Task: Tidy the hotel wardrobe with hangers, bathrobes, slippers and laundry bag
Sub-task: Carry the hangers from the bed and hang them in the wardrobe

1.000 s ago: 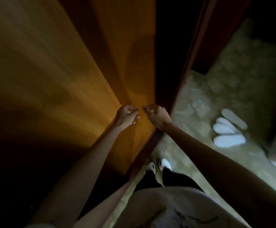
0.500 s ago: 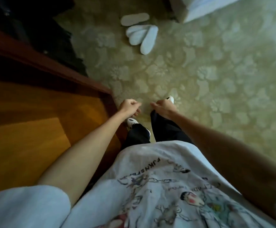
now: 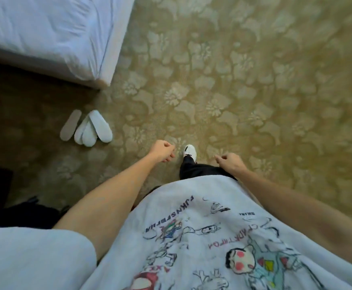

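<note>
Our left hand (image 3: 163, 151) and right hand (image 3: 229, 163) curl loosely, holding nothing. Slippers (image 3: 87, 129) lie left, nearer our left hand, long axes pointing bedward.

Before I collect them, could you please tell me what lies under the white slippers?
The slippers lie overlapped on patterned carpet near the bed; only carpet shows around them. Anything beneath them is covered.

Floor: olive-gold carpet with pale floral damask pattern (image 3: 244, 84), wall to wall. Bed corner with white sheet and grey base (image 3: 51, 34), at 10 o'clock. Soft, even light.
</note>
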The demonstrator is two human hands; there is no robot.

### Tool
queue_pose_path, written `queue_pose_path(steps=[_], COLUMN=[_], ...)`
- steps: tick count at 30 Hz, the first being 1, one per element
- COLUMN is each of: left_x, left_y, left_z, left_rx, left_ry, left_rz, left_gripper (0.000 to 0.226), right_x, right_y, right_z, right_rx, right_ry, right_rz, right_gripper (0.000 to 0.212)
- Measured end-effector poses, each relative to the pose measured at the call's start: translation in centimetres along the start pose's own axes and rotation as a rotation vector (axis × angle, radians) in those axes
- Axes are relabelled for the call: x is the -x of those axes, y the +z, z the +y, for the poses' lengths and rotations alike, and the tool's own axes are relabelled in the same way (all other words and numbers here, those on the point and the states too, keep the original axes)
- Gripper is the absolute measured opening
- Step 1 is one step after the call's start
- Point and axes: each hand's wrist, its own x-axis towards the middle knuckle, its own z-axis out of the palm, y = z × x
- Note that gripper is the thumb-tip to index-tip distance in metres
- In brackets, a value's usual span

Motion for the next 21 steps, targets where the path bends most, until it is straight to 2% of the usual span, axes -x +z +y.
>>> queue_pose_path(steps=[3, 6, 16, 21], left_x=[-2.7, -5.1, -14.4, -21.3], left_y=[-1.7, -3.8, -13.2, -19.1], left_z=[5.2, 9.2, 16.0, 22.8], left_rx=[-0.059, -0.061, 0.065, 0.119], left_ry=[0.030, 0.043, -0.135, -0.226], left_rz=[-0.007, 0.019, 0.141, 0.173], left_gripper=[0.019, 0.020, 0.018, 0.019], right_x=[-2.8, -5.7, -16.5, -23.6], right_y=[-4.4, -8.7, -23.7, -32.7], right_z=[-0.9, -4.3, -27.1, -36.1], right_rx=[-0.046, -0.077, 0.048, 0.186], right_ry=[0.021, -0.047, -0.423, -0.477], right_rz=[0.034, 0.063, -0.017, -0.026], right_gripper=[0.051, 0.048, 0.033, 0.027])
